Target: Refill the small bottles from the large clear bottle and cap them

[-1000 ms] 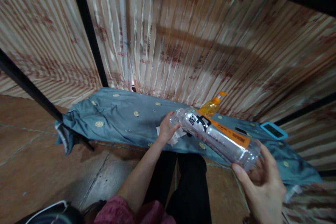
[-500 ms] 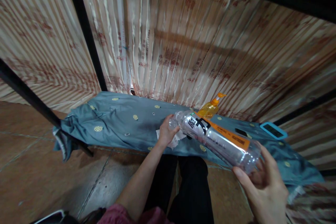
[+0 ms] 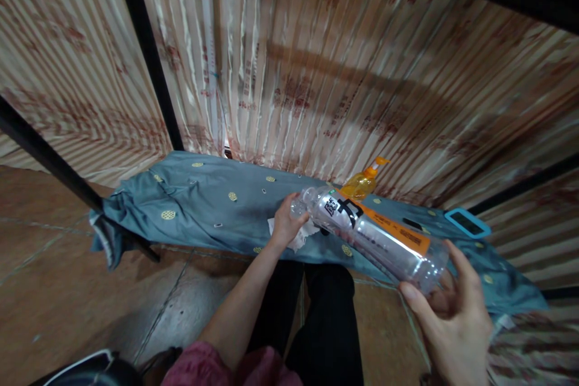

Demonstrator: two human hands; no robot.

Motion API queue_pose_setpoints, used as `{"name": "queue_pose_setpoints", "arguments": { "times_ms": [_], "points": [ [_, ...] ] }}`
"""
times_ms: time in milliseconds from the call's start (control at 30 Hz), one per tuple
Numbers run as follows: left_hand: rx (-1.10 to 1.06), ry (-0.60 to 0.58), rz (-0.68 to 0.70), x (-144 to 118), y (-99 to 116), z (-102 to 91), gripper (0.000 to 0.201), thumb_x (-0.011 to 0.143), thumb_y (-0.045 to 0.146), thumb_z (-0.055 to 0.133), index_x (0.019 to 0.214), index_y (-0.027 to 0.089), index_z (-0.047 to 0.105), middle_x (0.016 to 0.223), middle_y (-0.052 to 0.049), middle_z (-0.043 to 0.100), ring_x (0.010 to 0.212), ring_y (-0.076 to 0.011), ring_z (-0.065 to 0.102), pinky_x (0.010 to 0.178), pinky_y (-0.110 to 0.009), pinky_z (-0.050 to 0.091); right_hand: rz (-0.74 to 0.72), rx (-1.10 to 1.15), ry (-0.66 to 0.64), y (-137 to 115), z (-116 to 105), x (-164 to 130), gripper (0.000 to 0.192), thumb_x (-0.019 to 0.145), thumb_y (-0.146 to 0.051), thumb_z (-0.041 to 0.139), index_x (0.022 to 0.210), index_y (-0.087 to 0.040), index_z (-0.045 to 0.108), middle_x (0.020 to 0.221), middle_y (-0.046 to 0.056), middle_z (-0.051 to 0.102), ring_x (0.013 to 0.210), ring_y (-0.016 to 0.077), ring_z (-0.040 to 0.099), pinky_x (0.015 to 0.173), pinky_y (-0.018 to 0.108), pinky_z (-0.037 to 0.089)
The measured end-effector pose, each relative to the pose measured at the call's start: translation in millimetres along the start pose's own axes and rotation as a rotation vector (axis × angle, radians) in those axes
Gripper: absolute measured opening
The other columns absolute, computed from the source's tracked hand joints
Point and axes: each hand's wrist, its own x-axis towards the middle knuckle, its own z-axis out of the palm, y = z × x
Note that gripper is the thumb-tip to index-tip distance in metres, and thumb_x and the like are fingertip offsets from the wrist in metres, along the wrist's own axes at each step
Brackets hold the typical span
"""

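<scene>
Clear, ribbed plastic bottle (image 3: 377, 235) with an orange-and-black label, held nearly level above the counter (image 3: 203, 208), neck toward the left. Right hand (image 3: 452, 319) cupped under the rounded base, fingers curled round it, thumb along the near side. Left hand (image 3: 286, 221) closed round the narrow neck end, pinching at the cap. Crumpled white tissue (image 3: 302, 236) just under that hand, lying on wrinkled blue-grey cloth dotted with gold medallions. Amber pump bottle (image 3: 362, 183) behind, upright. Flat device with a turquoise rim (image 3: 467, 222) farther right. Glossy pleated curtain (image 3: 316, 72) behind, striped cream and rust.
</scene>
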Motion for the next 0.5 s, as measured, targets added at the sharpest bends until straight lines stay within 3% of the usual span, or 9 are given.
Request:
{"name": "queue_pose_setpoints", "arguments": {
  "times_ms": [500],
  "points": [
    [-0.002, -0.008, -0.007, 0.0, -0.2, 0.5, 0.054, 0.068, 0.018, 0.078, 0.118, 0.018, 0.058, 0.12, -0.009, 0.069, 0.113, -0.0252, 0.065, 0.102, -0.041, 0.05, 0.061, 0.083, 0.005, 3.9, -0.1, 1.4, 0.096, 0.059, -0.045, 0.085, 0.142, -0.018, 0.045, 0.13, 0.021, 0.062, 0.106, 0.0375, 0.068, 0.094, 0.06, 0.051]
  ]
}}
